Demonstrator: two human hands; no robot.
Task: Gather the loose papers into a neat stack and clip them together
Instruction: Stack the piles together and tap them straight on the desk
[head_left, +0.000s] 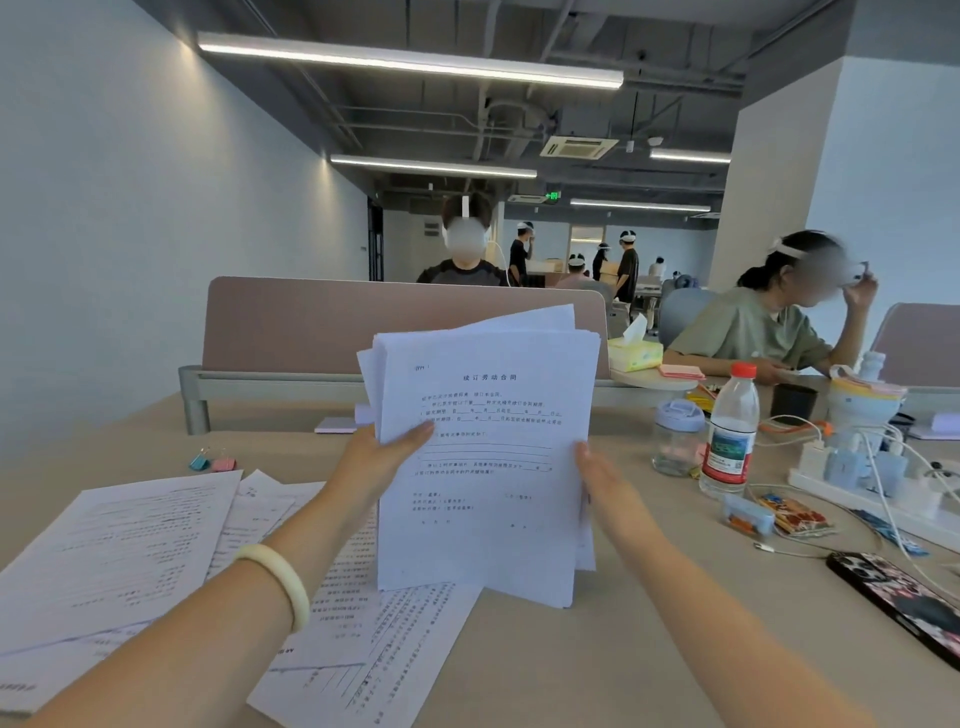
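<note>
I hold an uneven bundle of printed papers (483, 457) upright above the desk, its sheets fanned out at the top and left. My left hand (382, 457) grips the bundle's left edge, thumb across the front sheet. My right hand (597, 470) lies along the right edge, fingers behind the sheets. Several loose printed papers (156, 551) lie spread on the desk at the lower left and under the bundle. A blue binder clip (200, 461) and a pink binder clip (224, 463) lie side by side at the far left.
A water bottle (730, 431), a small jar (678, 436), a power strip (872, 483) with cables and a phone (904, 603) crowd the right side. A divider panel (291, 322) stands behind the desk. A person (769, 322) sits at the right.
</note>
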